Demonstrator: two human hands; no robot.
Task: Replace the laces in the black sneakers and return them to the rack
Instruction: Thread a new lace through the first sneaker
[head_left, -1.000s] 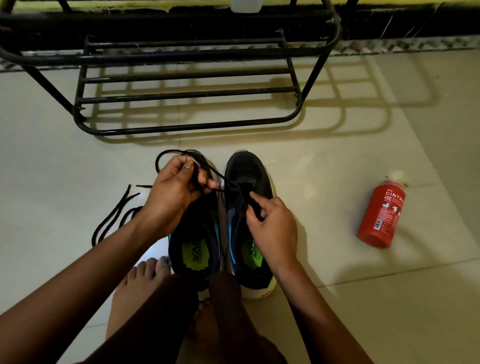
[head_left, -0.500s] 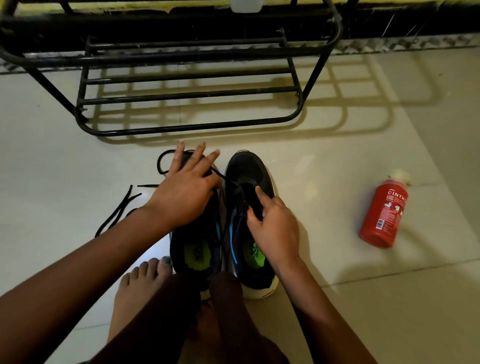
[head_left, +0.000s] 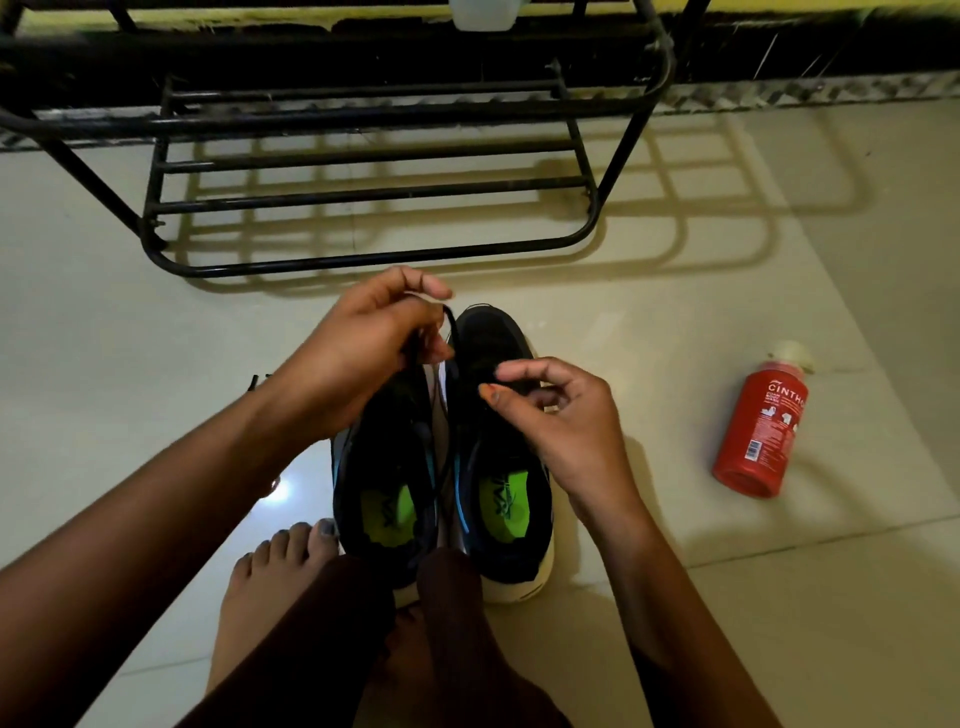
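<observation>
While the left sneaker (head_left: 384, 499) and the right sneaker (head_left: 501, 467) stood side by side on the floor (head_left: 675, 291), toes toward the rack (head_left: 363, 195), my left hand (head_left: 363, 353) was over the left one's toe. Its thumb and fingers were pinched on the black lace (head_left: 452, 322).

Right hand (head_left: 566, 415): above the right sneaker's tongue, fingers loosely curled. I could not tell whether they held lace.

Change from half a second before: the left hand had lain flat with its fingers spread on the left sneaker, and was now raised and closed. The right forefinger had pressed the tongue, and was now lifted off.

Contents: a green insole in each sneaker. A white container (head_left: 483, 13) was on the rack's top tier, cut by the frame. Red bottle (head_left: 758, 431): on its side on the floor, well apart to the right.
</observation>
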